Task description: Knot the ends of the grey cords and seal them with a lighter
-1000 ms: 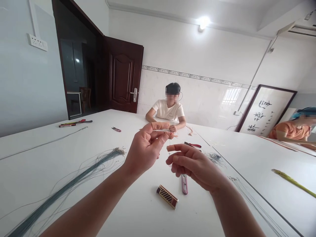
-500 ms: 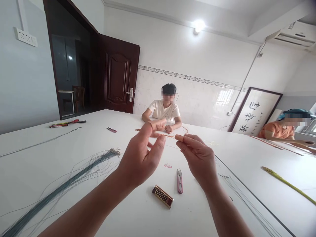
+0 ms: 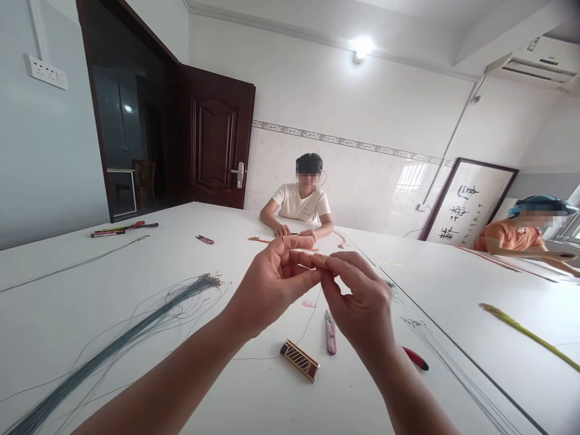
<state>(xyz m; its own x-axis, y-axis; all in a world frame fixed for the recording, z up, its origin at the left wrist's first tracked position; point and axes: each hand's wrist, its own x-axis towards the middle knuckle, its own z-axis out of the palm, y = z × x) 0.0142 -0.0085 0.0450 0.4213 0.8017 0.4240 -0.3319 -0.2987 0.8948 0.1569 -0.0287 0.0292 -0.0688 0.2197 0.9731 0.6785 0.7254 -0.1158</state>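
My left hand (image 3: 281,278) and my right hand (image 3: 360,290) meet at their fingertips above the white table (image 3: 203,386). Thumb and fingers of each are pinched together; what sits between them is too small to make out. A thin dark thread (image 3: 312,314) hangs below the fingertips towards a patterned gold-and-brown lighter (image 3: 299,360). Pink thread snips (image 3: 330,333) lie beside the lighter, and a small pink item (image 3: 309,304) is just beyond them. Near my right wrist is a red-and-black tool (image 3: 415,358), partly hidden.
A bundle of grey-green cords (image 3: 136,335) lies at the left, more thin cords (image 3: 457,362) and a yellow-green bundle (image 3: 530,335) at the right. Scissors (image 3: 136,225) and other snips (image 3: 205,240) lie farther back. One person (image 3: 301,202) sits opposite, another (image 3: 516,232) at the right.
My hands have come together at the fingertips, and the left fingers have closed. The hanging thread and the red-and-black tool now show. The person opposite has moved both hands.
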